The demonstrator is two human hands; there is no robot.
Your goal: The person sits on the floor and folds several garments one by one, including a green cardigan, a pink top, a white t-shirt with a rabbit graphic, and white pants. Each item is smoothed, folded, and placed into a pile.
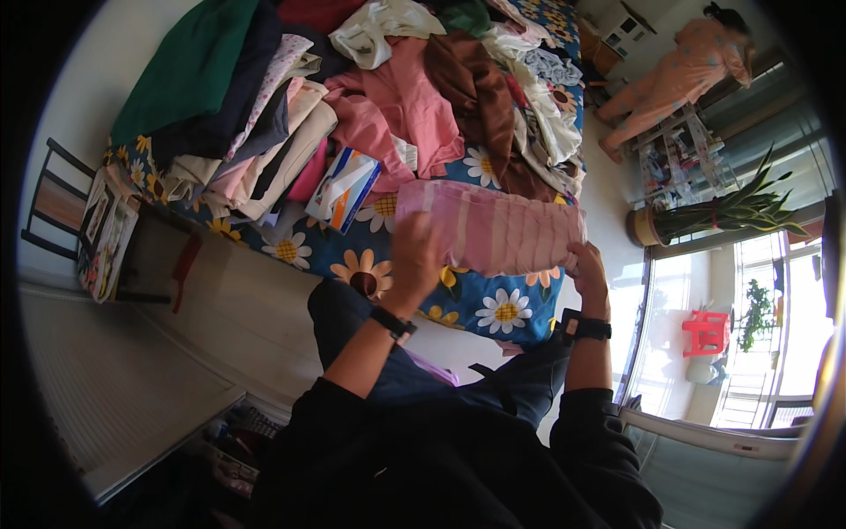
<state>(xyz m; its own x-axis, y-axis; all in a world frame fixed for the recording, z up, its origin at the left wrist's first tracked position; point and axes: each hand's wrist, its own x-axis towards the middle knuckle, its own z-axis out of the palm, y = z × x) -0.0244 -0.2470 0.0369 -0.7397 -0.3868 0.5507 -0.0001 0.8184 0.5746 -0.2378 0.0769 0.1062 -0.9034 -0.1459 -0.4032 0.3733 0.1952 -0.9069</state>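
Observation:
A pink striped cloth, folded into a long flat shape, lies along the near edge of a bed with a blue floral sheet. At its right end, the fingers of my right hand pinch the near corner. My left hand is blurred by motion over the left end; whether its fingers hold the fabric cannot be made out. Just left of the cloth lies a white, blue and orange package. Behind it spreads a crumpled pink garment, beside a brown satin one.
Folded clothes are stacked at the left, with a dark green garment on top. White garments lie loosely at the far right. A potted snake plant and a red plastic stool stand rightward. Another person stands at the upper right.

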